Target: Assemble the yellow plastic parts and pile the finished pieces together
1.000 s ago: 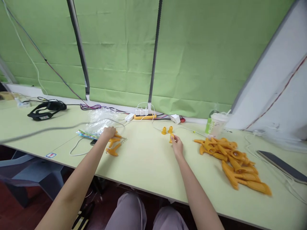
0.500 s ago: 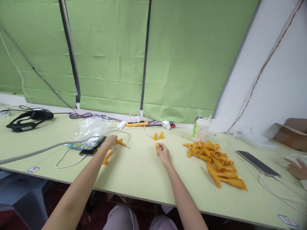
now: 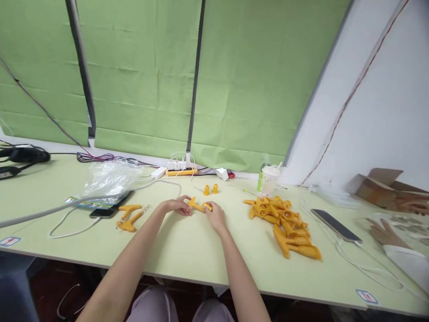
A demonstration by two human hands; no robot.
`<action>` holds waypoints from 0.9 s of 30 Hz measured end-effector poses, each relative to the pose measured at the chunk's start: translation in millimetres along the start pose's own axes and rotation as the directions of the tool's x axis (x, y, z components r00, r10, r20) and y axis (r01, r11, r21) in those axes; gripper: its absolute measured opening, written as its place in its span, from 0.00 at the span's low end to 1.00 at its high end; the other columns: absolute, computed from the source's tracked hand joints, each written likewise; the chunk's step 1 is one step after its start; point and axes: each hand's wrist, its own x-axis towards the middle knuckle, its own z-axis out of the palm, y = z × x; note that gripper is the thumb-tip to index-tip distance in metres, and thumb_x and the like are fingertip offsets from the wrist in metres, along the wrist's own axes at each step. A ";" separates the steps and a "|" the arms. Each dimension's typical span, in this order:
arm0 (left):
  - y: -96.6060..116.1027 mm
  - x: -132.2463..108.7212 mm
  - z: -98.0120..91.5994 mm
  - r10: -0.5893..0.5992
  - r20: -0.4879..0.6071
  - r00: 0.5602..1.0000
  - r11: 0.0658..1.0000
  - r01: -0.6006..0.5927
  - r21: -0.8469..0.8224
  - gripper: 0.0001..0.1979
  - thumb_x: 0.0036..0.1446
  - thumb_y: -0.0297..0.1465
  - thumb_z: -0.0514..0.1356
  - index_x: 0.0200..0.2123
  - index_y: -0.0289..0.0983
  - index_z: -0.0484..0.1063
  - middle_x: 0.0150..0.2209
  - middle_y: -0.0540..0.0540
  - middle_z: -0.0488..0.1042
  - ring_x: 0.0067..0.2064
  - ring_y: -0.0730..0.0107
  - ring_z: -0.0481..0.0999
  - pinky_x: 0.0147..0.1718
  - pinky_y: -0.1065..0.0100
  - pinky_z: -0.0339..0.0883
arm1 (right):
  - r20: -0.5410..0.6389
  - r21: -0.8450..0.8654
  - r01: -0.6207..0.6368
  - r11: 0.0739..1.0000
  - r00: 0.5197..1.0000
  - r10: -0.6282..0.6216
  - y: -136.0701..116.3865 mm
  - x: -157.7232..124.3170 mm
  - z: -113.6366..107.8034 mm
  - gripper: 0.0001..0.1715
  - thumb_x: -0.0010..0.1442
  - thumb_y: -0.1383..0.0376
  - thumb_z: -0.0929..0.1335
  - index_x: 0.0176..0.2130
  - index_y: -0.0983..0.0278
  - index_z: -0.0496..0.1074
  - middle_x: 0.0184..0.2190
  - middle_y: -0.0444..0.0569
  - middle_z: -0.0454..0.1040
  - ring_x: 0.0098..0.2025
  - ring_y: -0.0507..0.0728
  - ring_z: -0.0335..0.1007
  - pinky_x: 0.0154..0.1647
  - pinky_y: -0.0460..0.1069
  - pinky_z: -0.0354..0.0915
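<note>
My left hand point(image 3: 180, 205) is closed on the handle of a yellow T-shaped corkscrew point(image 3: 193, 202), above the middle of the table. In my right hand point(image 3: 216, 216) is a small yellow cap point(image 3: 208, 206), pinched and lined up against the corkscrew's shaft end; the spiral is not visible here. Two yellow bell-shaped caps point(image 3: 206, 190) stand just beyond my hands. To the left lie two more yellow corkscrews point(image 3: 129, 223), with a metal spiral showing. A pile of yellow T-shaped handled pieces point(image 3: 284, 219) spreads out to the right.
On the left are a dark phone point(image 3: 112, 208), clear plastic wrap point(image 3: 110, 179) and a black headset point(image 3: 25, 156). A power strip point(image 3: 182, 171) and a drink cup point(image 3: 270, 179) stand behind. Another phone point(image 3: 336, 225) and another person's hand point(image 3: 382, 230) are at right.
My left hand has brought a corkscrew from the left to the middle, where it meets the cap in my right hand. The camera view has shifted right.
</note>
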 end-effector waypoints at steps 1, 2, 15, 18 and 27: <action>1.0 2.9 12.1 0.022 0.032 0.999 0.998 -0.020 -0.058 0.28 0.40 0.33 0.67 0.47 0.38 0.65 0.30 0.45 0.79 0.36 0.65 0.79 0.39 0.67 0.70 | -0.030 -0.015 -0.004 1.000 1.000 0.004 1.3 0.9 -5.6 0.12 0.58 0.59 0.64 0.40 0.57 0.74 0.41 0.47 0.77 0.43 0.59 0.71 0.45 0.51 0.60; 2.2 6.5 23.1 0.045 0.058 0.997 0.994 -0.038 -0.106 0.29 0.41 0.33 0.66 0.49 0.39 0.65 0.32 0.45 0.79 0.38 0.66 0.79 0.41 0.67 0.69 | -0.078 -0.015 -0.022 1.000 0.997 0.020 3.7 2.1 -11.8 0.14 0.59 0.58 0.62 0.41 0.58 0.73 0.42 0.48 0.77 0.44 0.59 0.71 0.45 0.51 0.60; -10.9 34.0 22.2 0.167 -0.040 0.985 0.920 -0.170 -0.354 0.18 0.47 0.32 0.65 0.42 0.36 0.69 0.26 0.54 0.64 0.26 0.81 0.66 0.27 0.77 0.61 | -0.252 0.617 -0.280 0.736 0.815 0.521 51.8 28.0 -30.7 0.25 0.40 0.46 0.71 0.28 0.62 0.66 0.30 0.51 0.77 0.24 0.55 0.71 0.26 0.48 0.63; -12.5 36.5 18.0 0.175 -0.169 0.970 0.899 -0.227 -0.374 0.16 0.48 0.39 0.65 0.36 0.34 0.69 0.22 0.56 0.59 0.22 0.83 0.59 0.20 0.78 0.54 | -0.242 0.611 -0.269 0.745 0.832 0.499 50.9 28.7 -25.4 0.24 0.38 0.48 0.72 0.28 0.63 0.70 0.27 0.49 0.76 0.25 0.54 0.69 0.25 0.48 0.61; -22.3 38.8 9.4 0.060 -0.514 0.855 0.620 -0.436 -0.652 0.15 0.56 0.42 0.59 0.39 0.36 0.66 0.26 0.53 0.68 0.20 0.85 0.62 0.20 0.79 0.59 | 0.035 0.750 -0.134 0.647 0.986 0.164 21.3 19.4 -14.1 0.25 0.41 0.54 0.72 0.40 0.60 0.72 0.44 0.48 0.75 0.43 0.55 0.70 0.39 0.48 0.66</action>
